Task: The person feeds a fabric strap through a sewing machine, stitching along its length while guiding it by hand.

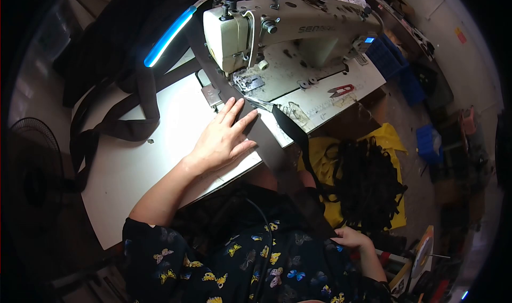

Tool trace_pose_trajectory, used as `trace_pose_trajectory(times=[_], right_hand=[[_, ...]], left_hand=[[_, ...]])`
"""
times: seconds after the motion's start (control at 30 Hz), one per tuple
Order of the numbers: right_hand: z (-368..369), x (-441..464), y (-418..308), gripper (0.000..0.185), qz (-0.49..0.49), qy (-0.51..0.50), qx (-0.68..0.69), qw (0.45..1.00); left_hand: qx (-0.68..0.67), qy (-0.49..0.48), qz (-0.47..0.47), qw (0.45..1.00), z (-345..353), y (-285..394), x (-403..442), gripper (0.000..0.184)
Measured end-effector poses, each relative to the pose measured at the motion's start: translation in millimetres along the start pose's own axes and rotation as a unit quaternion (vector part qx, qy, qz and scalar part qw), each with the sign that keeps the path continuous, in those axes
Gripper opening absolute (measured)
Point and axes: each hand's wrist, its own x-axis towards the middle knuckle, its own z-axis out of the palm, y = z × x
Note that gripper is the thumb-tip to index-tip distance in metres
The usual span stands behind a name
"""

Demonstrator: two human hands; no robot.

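While hands (226,135) (353,238) touch dark fabric (265,141), the sewing machine (285,18) reads "SEN…", blurred.

The fingers (344,239) of the right hand (356,237) are partly hidden; lettering (316,29) on the sewing machine (290,16) is blurred.

Lit by LED bar (170,36) over white sewing table (120,180), dim toward edges. Bounded at right by pale wall (456,18), above grey floor (416,196) with blue plastic crate (428,144). Equipped with caged fan (36,148) at far left.
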Motion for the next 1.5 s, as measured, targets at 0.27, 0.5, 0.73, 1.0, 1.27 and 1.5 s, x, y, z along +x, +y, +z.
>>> trace_pose_trajectory(times=[0.27, 0.5, 0.73, 1.0, 1.27, 1.5], right_hand=[[-6, 6, 7, 0.028, -0.009, 0.034, -0.030, 0.999], [-2, 15, -2, 0.025, -0.067, 0.043, -0.014, 0.997], [5, 43, -20, 0.018, -0.127, 0.034, 0.024, 0.991], [15, 49, -59, 0.019, -0.158, 0.005, 0.082, 0.984], [17, 39, -67, 0.027, -0.215, 0.043, -0.118, 0.968], [-24, 105, -83, 0.051, -0.146, -0.247, 0.212, 0.934]], left_hand=[[0.001, -0.008, -0.007, 1.000, 1, -2, -1, 0.062], [-0.032, -0.010, -0.027, 0.999, 1, -2, -1, 0.065], [-0.005, -0.005, -0.007, 1.000, 3, -2, -2, 0.067], [-0.011, -0.008, -0.007, 1.000, 1, -1, -1, 0.065], [-0.005, -0.021, -0.006, 1.000, 0, -1, 0, 0.060], [0.004, -0.027, -0.005, 1.000, -1, 0, 1, 0.057]])
